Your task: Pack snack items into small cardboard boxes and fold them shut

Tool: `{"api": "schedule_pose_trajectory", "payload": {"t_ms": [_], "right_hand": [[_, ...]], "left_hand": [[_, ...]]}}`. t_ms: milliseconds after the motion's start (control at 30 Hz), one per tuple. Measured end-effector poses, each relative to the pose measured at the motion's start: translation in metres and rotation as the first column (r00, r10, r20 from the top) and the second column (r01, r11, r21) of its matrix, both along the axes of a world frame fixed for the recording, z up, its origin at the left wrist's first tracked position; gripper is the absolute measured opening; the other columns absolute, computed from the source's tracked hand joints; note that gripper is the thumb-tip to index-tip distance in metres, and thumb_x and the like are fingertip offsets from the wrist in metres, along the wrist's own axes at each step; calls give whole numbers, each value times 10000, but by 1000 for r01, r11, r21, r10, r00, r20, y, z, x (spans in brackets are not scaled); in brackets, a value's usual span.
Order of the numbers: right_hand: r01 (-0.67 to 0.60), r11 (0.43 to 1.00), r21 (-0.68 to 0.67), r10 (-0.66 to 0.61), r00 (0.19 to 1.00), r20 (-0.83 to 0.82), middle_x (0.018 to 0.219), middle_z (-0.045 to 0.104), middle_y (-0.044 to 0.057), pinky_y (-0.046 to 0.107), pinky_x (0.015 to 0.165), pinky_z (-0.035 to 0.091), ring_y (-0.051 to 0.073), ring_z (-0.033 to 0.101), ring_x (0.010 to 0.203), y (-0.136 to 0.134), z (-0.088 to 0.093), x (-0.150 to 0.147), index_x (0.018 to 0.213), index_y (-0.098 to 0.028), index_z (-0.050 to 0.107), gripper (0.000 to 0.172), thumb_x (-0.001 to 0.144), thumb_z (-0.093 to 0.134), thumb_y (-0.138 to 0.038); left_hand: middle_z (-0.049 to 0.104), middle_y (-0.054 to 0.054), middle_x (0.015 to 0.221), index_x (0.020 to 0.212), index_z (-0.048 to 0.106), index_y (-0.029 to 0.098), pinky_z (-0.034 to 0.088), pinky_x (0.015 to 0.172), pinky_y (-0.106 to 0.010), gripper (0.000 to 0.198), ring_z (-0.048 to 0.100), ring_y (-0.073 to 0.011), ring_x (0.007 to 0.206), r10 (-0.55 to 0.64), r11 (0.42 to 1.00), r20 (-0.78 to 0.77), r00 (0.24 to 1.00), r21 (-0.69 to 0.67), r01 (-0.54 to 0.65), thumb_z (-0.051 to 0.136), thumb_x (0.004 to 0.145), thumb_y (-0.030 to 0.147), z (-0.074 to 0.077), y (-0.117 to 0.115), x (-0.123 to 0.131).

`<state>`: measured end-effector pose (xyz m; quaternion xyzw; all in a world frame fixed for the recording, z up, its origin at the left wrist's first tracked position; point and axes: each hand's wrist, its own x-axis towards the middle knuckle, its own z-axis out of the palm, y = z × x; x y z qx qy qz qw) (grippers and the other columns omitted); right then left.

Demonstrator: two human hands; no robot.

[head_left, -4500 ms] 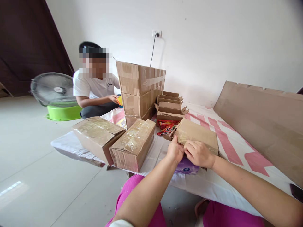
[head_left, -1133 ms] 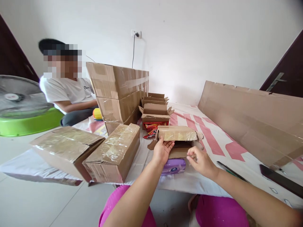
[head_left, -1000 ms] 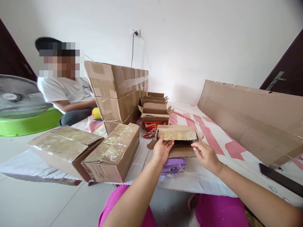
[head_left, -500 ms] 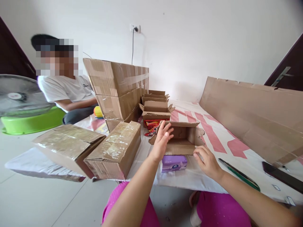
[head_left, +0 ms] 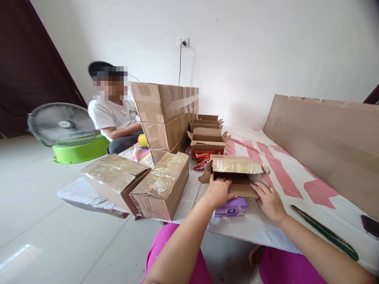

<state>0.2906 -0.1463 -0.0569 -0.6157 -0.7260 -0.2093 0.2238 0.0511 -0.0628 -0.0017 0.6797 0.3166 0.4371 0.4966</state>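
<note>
In front of me a small cardboard box point(head_left: 237, 166) lies partly open, its far, taped flap tipped over the opening. My left hand point(head_left: 218, 192) grips the near flap toward its left end, fingers over the edge. At the right end, my right hand point(head_left: 269, 201) has its fingers inside the flap and its thumb below. A purple tissue pack point(head_left: 231, 208) lies just under the near flap, partly covered by my left hand. Red snack packets point(head_left: 203, 159) show behind the box at its left. What the box holds inside is hidden.
Taped cartons point(head_left: 161, 183) stand on the left, beside a tall carton stack point(head_left: 170, 106). Open boxes point(head_left: 207, 136) line up behind. A green-handled long tool point(head_left: 325, 232) and a dark phone point(head_left: 370, 225) lie right. A large cardboard sheet point(head_left: 325, 138) leans there. A person point(head_left: 114, 118) sits beside a fan point(head_left: 63, 124).
My left hand came down from above the box onto its near flap, and the far flap swung over toward me. My right hand now holds the flap's right end. The view turned left.
</note>
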Motion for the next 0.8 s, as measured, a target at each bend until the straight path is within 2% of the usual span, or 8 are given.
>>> {"api": "schedule_pose_trajectory", "payload": {"t_ms": [67,133,233,333,467,567,700,800], "right_hand": [[5,1000,-5,-5,1000,7,1196,665,84,470,901,477,289,608,980,8,12,2,1171,-230,663,522,736,463,-22],[-13,999,36,15,999,-52,1112,694,84,445,897,473,277,612,959,15,32,1,1088,-225,691,447,758,451,-41],[-60,993,105,83,969,-232,972,696,94,397,848,486,260,617,929,29,70,-7,960,-214,681,240,865,462,-193],[-89,995,50,101,911,-400,895,677,89,376,824,491,249,620,897,52,94,-20,863,-202,635,197,880,500,-344],[-158,985,-66,84,782,-617,992,690,97,372,857,500,229,641,927,92,89,-38,960,-176,608,209,792,579,-296],[-218,974,-55,129,743,-657,1031,686,94,348,859,507,205,649,928,106,78,-45,1017,-169,586,268,774,599,-279],[-181,977,115,209,676,-707,1091,645,102,349,823,510,202,625,909,85,74,-40,1064,-186,551,351,802,625,-408],[-98,973,209,225,607,-762,1094,627,102,325,774,504,187,607,856,54,65,-30,1006,-206,533,368,824,609,-516]], "left_hand": [[688,-52,739,639,660,274,51,1167,-540,321,573,-387,1118,-4,998,-5,1000,64,4,904,447,192,7,-3,-2],[709,-79,824,721,689,284,42,1173,-536,236,541,-381,1173,17,989,48,999,149,-24,859,566,233,18,-11,-5],[686,-104,1141,948,715,296,2,1188,-496,186,420,-348,1325,74,946,161,984,302,-121,710,766,256,35,-31,-10],[661,-90,1195,997,715,299,27,1187,-480,204,418,-336,1315,116,894,165,980,412,-175,646,815,236,40,-45,-11],[655,-125,1082,896,700,269,210,1121,-506,112,482,-355,1188,216,892,-2,976,406,-197,629,811,254,27,-34,-2],[627,-157,1051,815,650,230,282,1068,-533,46,493,-382,1160,352,904,-278,893,348,-248,651,781,261,15,-16,1],[652,-172,955,732,614,214,357,1026,-515,179,542,-408,1135,315,947,-528,789,234,-221,739,713,340,13,1,-12],[691,-169,974,820,644,204,401,997,-486,277,588,-395,1105,232,973,-660,715,164,-164,739,697,433,19,8,-30]]}}
